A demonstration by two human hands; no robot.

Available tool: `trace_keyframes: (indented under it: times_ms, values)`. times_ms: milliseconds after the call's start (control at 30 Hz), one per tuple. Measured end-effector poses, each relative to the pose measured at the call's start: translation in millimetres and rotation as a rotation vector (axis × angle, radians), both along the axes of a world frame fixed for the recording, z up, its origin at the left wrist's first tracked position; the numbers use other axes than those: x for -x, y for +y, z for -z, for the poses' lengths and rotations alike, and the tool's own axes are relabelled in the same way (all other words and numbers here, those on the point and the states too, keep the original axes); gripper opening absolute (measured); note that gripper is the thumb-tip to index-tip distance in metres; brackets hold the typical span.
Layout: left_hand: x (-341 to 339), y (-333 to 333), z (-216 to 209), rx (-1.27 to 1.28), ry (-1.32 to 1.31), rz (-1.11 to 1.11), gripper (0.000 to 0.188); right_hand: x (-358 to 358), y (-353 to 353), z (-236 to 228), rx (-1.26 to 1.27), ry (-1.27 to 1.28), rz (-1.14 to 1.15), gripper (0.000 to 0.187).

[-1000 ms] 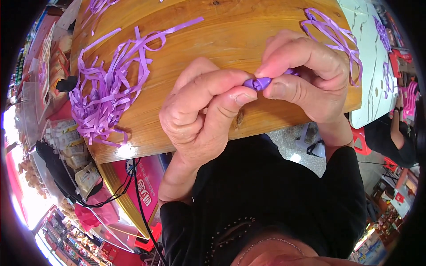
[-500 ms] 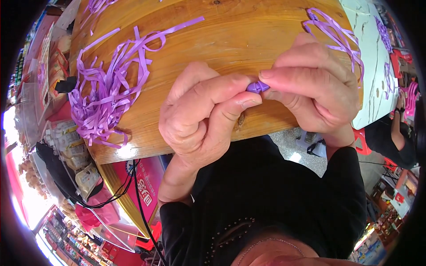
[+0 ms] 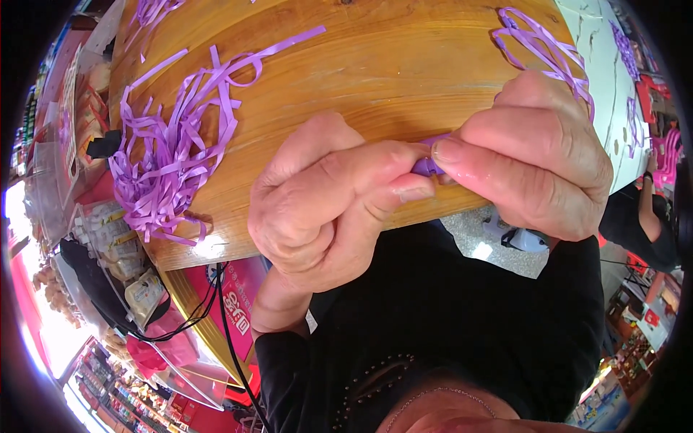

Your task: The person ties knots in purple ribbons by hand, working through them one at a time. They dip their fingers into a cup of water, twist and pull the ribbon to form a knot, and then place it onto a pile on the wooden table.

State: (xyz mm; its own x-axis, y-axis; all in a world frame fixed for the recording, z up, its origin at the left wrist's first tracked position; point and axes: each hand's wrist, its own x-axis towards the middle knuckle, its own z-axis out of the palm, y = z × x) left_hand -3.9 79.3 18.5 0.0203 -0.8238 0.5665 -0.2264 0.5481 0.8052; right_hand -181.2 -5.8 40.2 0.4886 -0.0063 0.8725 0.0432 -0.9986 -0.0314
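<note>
Both my hands are up over the near edge of the wooden table, fingertips almost meeting. Between them is a small piece of folded purple ribbon (image 3: pixel 425 167), mostly covered by my fingers. My left hand (image 3: pixel 317 202) pinches its left side between thumb and forefinger, the other fingers curled in. Gripping its right side, my right hand (image 3: pixel 538 159) has the thumb and forefinger pressed together. A bit of purple also shows behind the fingertips. How the ribbon is folded there cannot be made out.
A tangled heap of purple ribbons (image 3: pixel 170 155) lies on the left of the wooden table (image 3: pixel 375 65). More ribbon loops (image 3: pixel 541 43) lie at the far right, near a white marbled table (image 3: pixel 599 72). Black cables (image 3: pixel 219 303) hang below the left edge. Another person (image 3: pixel 642 224) is at far right.
My right hand has come lower and a little to the right, turning more over the ribbon. My left hand has shifted slightly down. Less of the folded ribbon shows between them.
</note>
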Motion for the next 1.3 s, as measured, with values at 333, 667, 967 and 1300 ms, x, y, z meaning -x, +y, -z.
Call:
trace_keyframes:
  times_ms: [333,667,967,1300]
  values:
    - [5.5,-4.2,-7.2,0.115,-0.12,-0.033,0.02,6.3,0.1,-5.6,-0.244,0.078,-0.05,0.022]
    - [4.6,-10.3,5.6,0.071,0.044,0.072,0.02,7.0,8.3,-6.9,-0.607,0.209,-0.031,0.021]
    - [-1.0,-9.5,8.0,0.109,-0.131,-0.004,0.023,9.8,-1.1,-11.8,-0.44,0.291,-0.04,0.029]
    - [-7.2,-12.5,9.7,0.149,-0.176,-0.027,0.023,5.3,-7.2,-7.1,-0.071,0.354,0.039,0.037]
